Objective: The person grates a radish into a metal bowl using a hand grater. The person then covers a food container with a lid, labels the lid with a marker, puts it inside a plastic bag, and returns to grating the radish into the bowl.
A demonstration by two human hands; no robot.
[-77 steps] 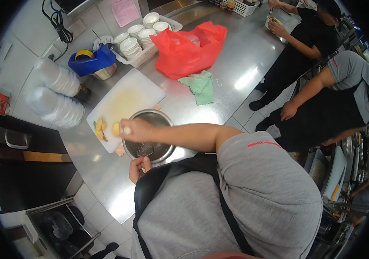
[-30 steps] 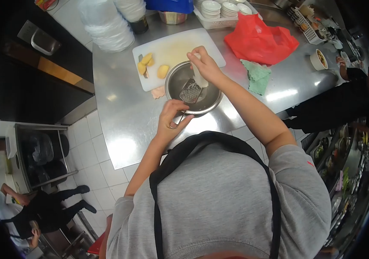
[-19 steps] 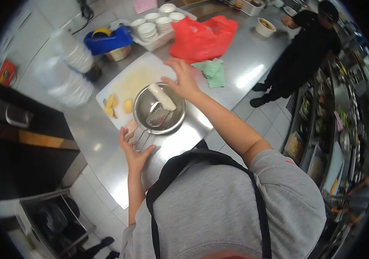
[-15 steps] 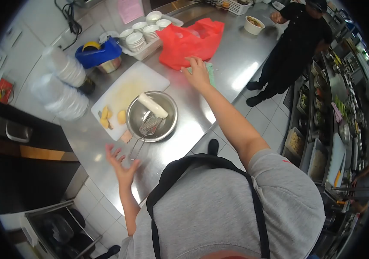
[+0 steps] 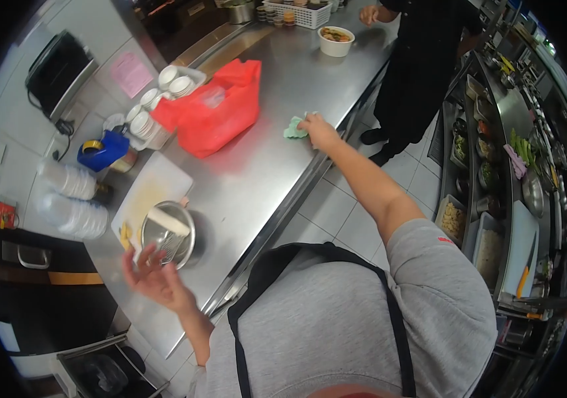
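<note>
My right hand (image 5: 321,132) grips a light green cloth (image 5: 294,129) on the steel counter (image 5: 244,179), close to the edge nearest the other person. My left hand (image 5: 157,282) hovers with fingers apart, holding nothing, by a metal bowl (image 5: 190,249). Inside that bowl lie a thick white peeled piece (image 5: 168,221) and a flat wire-mesh utensil, partly hidden by my fingers. Behind the bowl is a white cutting board (image 5: 171,174), with yellow pieces (image 5: 125,233) at its near end. A red plastic bag (image 5: 220,126) stands between the board and my right hand.
Along the wall stand stacked white cups (image 5: 143,125), a blue tape dispenser (image 5: 106,151) and stacked plastic containers (image 5: 74,215). A white bowl of food (image 5: 336,42) sits near a person in black (image 5: 416,73). Ingredient trays (image 5: 452,219) line the right side.
My right hand has moved away from beside the red bag, along the counter with the green cloth. My left hand now overlaps the bowl's near side. The camera view has shifted.
</note>
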